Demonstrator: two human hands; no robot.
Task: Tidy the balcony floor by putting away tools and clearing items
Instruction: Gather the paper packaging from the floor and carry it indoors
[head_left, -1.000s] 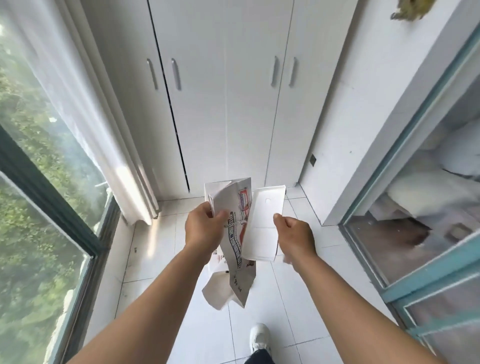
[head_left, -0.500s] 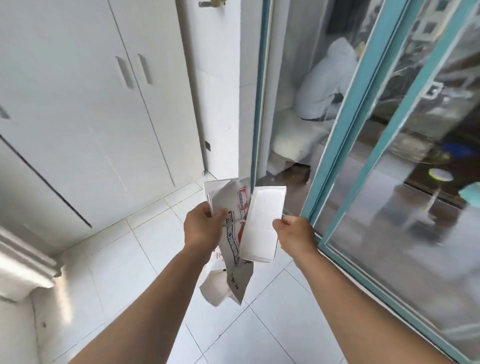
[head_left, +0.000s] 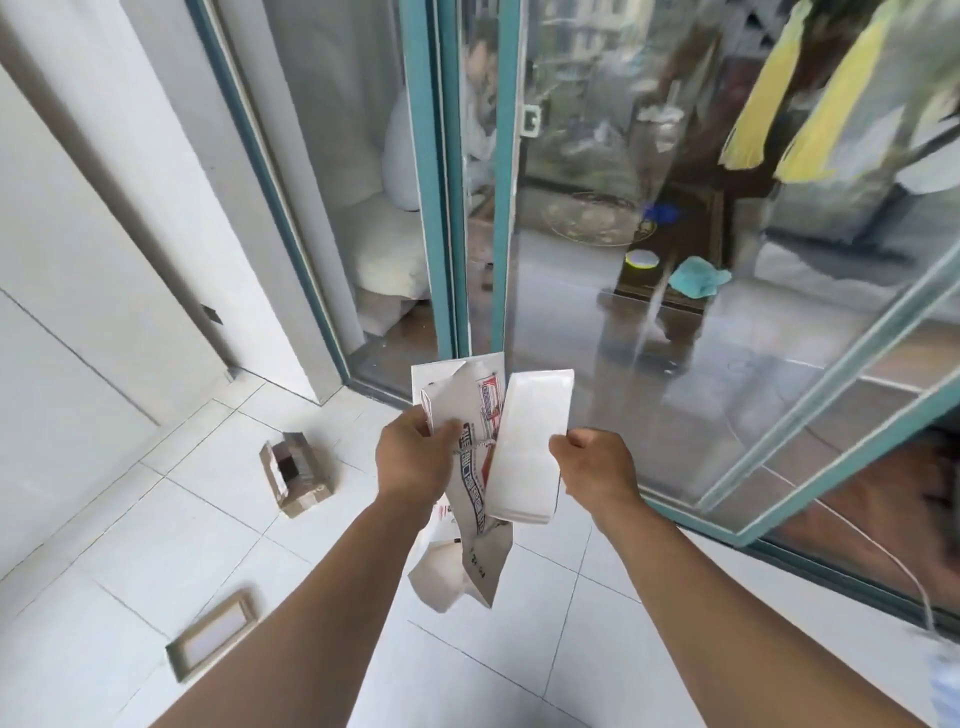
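Note:
My left hand (head_left: 413, 457) grips a crumpled printed paper bag (head_left: 475, 519) with red and blue print; it hangs down below my fist, above the tiled floor. A flat white box (head_left: 530, 441) is held upright in my right hand (head_left: 597, 465), right beside the bag and touching it. On the floor to the left lie a taped brown cardboard box (head_left: 296, 467), open on top, and a small beige picture frame (head_left: 213, 642) lying flat.
A teal-framed sliding glass door (head_left: 447, 171) stands ahead, with an opening to the room at its left. White cabinet doors (head_left: 62, 291) fill the left side. A thin white cable (head_left: 883, 551) trails along the door track at right.
My view has swung right, from the cabinets to the glass door. The cardboard box and frame on the floor have come into sight. Both hands keep the same hold.

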